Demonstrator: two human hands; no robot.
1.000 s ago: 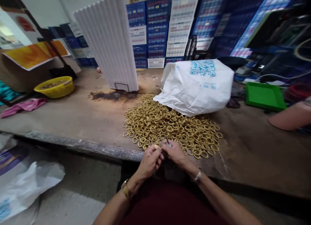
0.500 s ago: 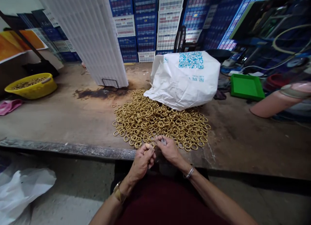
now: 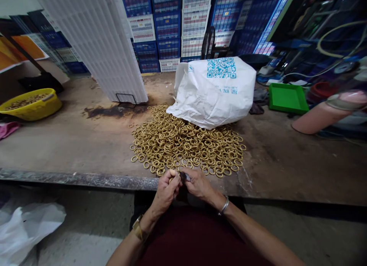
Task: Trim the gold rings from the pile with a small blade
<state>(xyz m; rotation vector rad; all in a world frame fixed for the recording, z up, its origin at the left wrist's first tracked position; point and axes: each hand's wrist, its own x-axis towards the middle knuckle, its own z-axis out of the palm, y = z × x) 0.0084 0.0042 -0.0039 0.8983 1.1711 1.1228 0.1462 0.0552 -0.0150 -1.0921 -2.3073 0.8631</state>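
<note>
Gold-coloured round rings (image 3: pixel 186 143) lie heaped on a scuffed brown tabletop (image 3: pixel 71 143), against a crinkled, blue-printed white sack (image 3: pixel 215 99). Left hand (image 3: pixel 165 190): fingers together on 1 partly hidden ring (image 3: pixel 171 179). Right hand (image 3: pixel 199 186): clamped on 1 small, grey, dark-tipped tool (image 3: pixel 186 177), beside the left fingertips.

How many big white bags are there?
2 that I can see. One white bag lies on the bench, against the golden rings. Another bag is at lower left, cut off by the picture's edge. More may be hidden.
</note>
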